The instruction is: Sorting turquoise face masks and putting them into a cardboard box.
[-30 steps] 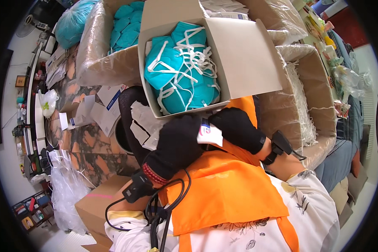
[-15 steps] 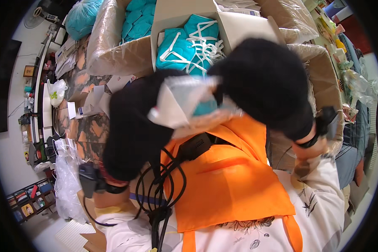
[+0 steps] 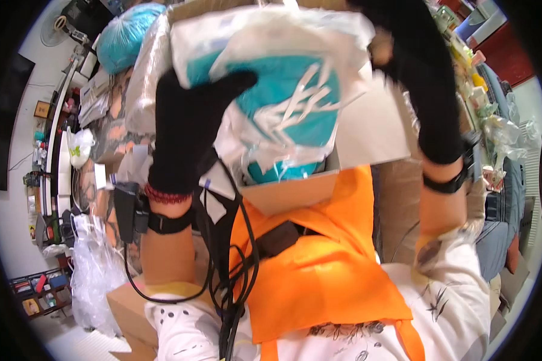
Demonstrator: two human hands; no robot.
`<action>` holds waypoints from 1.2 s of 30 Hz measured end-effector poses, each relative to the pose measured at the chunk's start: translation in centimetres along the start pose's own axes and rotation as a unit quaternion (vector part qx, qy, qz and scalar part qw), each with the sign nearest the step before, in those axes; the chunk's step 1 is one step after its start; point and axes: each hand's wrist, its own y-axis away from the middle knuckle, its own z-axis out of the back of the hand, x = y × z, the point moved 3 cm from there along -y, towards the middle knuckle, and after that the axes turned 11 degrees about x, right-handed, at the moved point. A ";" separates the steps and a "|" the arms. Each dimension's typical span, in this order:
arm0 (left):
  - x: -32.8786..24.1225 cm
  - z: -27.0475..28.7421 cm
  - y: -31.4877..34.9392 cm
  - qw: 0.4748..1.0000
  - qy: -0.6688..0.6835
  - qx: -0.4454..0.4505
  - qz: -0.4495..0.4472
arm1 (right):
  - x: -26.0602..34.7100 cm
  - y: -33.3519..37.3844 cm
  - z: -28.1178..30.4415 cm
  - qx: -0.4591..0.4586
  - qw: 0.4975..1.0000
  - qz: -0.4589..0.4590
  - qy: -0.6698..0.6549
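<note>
In the head view, the plastic bag (image 3: pixel 271 45) has come up and forward from the near side of the cardboard box (image 3: pixel 292 194), and now spreads over the box's opening. Both gloved hands have risen with it, and the bag shows broader, a teal mask (image 3: pixel 271 84) facing up inside.

The left hand (image 3: pixel 186 123), to the left of the box's opening, pinches the bag's left edge, thumb across the front and fingers hidden behind. The right hand (image 3: pixel 409 57), beyond the box's right side, has blurred fingertips at the bag's upper right corner; I cannot tell whether they grip it.

The work looks partway along: a mask already lies in the bag, while whether the bag is sealed cannot be told. More teal pieces (image 3: pixel 283 172) show within the box, under the bag's lower edge.

The bag is thin, glossy and creased, clear over the mask and whitish towards the top. The mask is smooth and rounded, crossed by flat white straps (image 3: pixel 310 96). The box is stiff and matt, with a broad pale flap (image 3: pixel 376 129) on its right; nearer the wearer than the box hangs a soft orange apron (image 3: pixel 331 283)
</note>
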 end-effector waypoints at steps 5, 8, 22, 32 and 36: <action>1.1 -0.4 -1.5 0.990 0.137 -0.015 0.013 | 1.2 2.3 -6.9 0.000 0.873 -0.084 -0.481; 1.2 0.2 -3.4 0.997 0.072 0.026 -0.010 | 2.2 -0.1 -5.6 -0.062 0.846 -0.103 -0.520; 7.0 -2.7 -1.9 0.924 0.353 0.140 0.036 | 0.3 3.1 -10.9 -0.014 0.937 -0.131 -0.324; 6.5 -4.8 -1.7 0.971 0.232 0.013 0.050 | 1.9 3.5 -12.6 -0.081 0.946 -0.119 -0.290; 8.0 -4.1 -1.7 0.971 0.210 -0.083 0.077 | 2.8 3.0 -11.5 -0.069 0.985 -0.037 -0.153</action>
